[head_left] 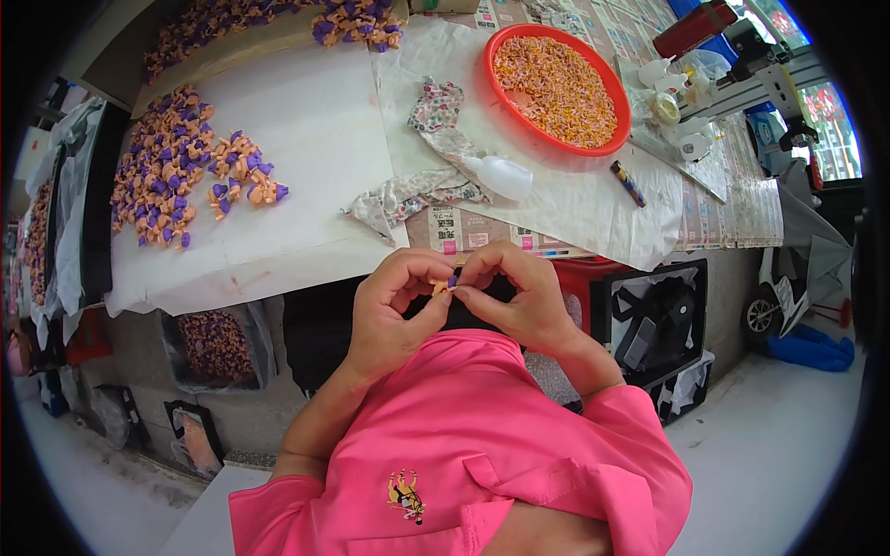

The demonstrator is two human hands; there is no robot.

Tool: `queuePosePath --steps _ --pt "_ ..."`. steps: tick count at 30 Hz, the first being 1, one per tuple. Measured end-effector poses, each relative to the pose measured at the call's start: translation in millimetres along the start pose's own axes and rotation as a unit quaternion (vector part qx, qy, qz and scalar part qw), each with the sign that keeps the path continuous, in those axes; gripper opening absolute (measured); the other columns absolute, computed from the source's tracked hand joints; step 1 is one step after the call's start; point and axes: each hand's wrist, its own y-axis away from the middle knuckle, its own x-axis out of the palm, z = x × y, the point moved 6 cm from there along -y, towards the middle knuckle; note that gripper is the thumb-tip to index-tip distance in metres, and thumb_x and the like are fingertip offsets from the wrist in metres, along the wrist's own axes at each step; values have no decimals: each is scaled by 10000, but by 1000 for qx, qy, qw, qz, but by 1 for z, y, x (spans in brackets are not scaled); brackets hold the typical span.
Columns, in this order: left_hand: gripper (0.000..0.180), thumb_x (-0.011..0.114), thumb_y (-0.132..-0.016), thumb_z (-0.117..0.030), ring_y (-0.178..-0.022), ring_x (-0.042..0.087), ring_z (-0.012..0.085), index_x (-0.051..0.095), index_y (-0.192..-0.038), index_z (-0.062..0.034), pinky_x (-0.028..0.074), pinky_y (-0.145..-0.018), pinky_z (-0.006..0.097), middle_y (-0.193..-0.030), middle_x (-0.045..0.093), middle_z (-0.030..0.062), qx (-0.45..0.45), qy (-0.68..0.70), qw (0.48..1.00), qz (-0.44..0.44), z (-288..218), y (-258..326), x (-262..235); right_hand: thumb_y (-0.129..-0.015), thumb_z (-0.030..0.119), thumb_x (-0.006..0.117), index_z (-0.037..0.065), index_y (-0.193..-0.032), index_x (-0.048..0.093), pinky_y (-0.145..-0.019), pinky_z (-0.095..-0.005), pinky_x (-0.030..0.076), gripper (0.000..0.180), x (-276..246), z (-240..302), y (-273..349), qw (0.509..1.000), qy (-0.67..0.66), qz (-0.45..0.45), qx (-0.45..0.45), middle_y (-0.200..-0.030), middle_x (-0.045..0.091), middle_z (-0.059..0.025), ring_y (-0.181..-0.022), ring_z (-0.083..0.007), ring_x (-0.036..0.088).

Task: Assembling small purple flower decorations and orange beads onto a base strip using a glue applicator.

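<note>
My left hand (399, 295) pinches a tiny peach-and-purple plastic figure (441, 286) between thumb and fingers, just past the table's near edge. Thumb and index finger of my right hand (521, 295) are closed at the figure's purple end. A speck of yellow shows there, but what the right fingertips grip is too small to make out. Many similar figures lie in a heap (167, 167) on the left of the table, with a smaller cluster (246, 171) beside it. A red round tray (491, 85) at the back right holds lots of small orange and pink pieces.
A white squeeze bottle (501, 176) lies by a crumpled patterned cloth (408, 195). Right of them is a dark marker-like tube (629, 183). A metal stand (769, 83) rises at the far right. Below the table are a lined bin of figures (218, 347) and a black case (654, 320).
</note>
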Motion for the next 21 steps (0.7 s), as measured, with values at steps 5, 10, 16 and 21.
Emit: queuePosePath --steps 5,10,16,21 --pt "223 612 -804 115 -891 590 91 603 -1005 20 497 -814 222 -1062 576 74 20 -58 998 -20 -5 -1 -1 -770 16 744 33 -912 602 -633 -242 481 202 0 -7 1 1000 -5 -15 10 -822 615 -37 -705 -109 590" --pt "225 607 -801 119 -890 590 92 603 -1004 22 498 -811 224 -1059 578 74 24 -61 997 -27 -4 0 -3 -782 36 741 36 -934 606 -646 -248 470 203 0 -6 -2 1000 7 3 2 -843 615 -38 -747 -112 587" --pt "252 604 -802 122 -933 583 102 585 -1027 12 491 -833 233 -1095 552 80 32 -29 999 -11 -5 -2 -2 -809 32 713 21 -991 622 -688 -242 460 204 -1 -7 -5 999 -26 22 21 -906 618 -33 -800 -98 582" --pt "267 601 -791 126 -941 581 108 580 -1031 9 489 -839 234 -1109 540 86 44 -31 999 -2 -4 -5 -2 -806 49 718 30 -1004 634 -682 -241 460 216 0 -14 -5 996 -62 22 54 -897 631 -38 -780 -105 584"
